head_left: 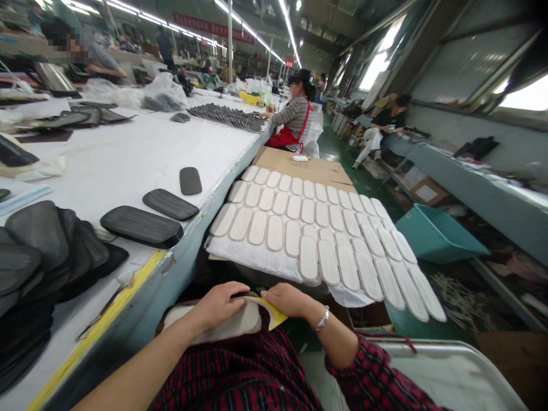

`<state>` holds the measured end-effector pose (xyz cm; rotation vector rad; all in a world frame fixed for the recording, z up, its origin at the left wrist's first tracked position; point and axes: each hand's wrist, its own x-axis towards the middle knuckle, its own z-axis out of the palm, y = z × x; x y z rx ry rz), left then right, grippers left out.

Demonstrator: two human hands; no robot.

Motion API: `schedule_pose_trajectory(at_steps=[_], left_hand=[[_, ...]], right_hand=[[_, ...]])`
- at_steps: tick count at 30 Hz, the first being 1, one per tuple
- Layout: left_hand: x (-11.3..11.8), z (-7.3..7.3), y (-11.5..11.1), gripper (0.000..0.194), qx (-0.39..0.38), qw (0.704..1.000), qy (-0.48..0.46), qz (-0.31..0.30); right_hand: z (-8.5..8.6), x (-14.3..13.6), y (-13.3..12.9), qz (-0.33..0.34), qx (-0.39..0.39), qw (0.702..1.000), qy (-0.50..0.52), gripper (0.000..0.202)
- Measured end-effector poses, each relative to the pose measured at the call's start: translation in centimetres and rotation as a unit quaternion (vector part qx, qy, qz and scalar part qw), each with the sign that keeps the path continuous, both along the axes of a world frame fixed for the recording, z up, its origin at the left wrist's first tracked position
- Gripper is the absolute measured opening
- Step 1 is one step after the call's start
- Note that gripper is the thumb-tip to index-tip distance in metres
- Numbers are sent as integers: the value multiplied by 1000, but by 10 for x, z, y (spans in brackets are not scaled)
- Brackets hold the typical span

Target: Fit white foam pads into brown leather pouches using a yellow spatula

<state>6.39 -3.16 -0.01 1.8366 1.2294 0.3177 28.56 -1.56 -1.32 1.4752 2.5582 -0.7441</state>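
Note:
My left hand point(221, 305) is closed at the edge of a pale oval pad on my lap, its thumb pressing down near a dark rim. My right hand point(286, 300) pinches a curved yellow backing sheet point(276, 317), whose pale inner side bends up between the two hands. Under them lies a stack of pale oval pads point(229, 331), partly hidden by my left hand and forearm. How far the sheet is still joined to the pad cannot be made out.
Rows of pale oval pads point(274, 228) cover a low surface ahead. On the white table point(141, 154) to the left lie black oval pads point(141, 224) and a dark pile point(43, 251). A teal bin point(440, 234) stands right. A co-worker in a red apron point(293, 117) sits beyond.

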Motion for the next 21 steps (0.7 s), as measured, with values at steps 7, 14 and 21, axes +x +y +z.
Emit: schedule_pose_trajectory(at_steps=[7,14,21], left_hand=[[2,2,-22,121,54,980,175,-76],[16,-18,-29,126,129,964,227,-46],[11,-16,-23,126,113,971,204,-56]], right_hand=[[-7,23,-42,-149,51,987,-11,53],[-19,-14,-62,-178,122,976,-11,44],[-11,-23,-50,-161,134,978,-16,44]])
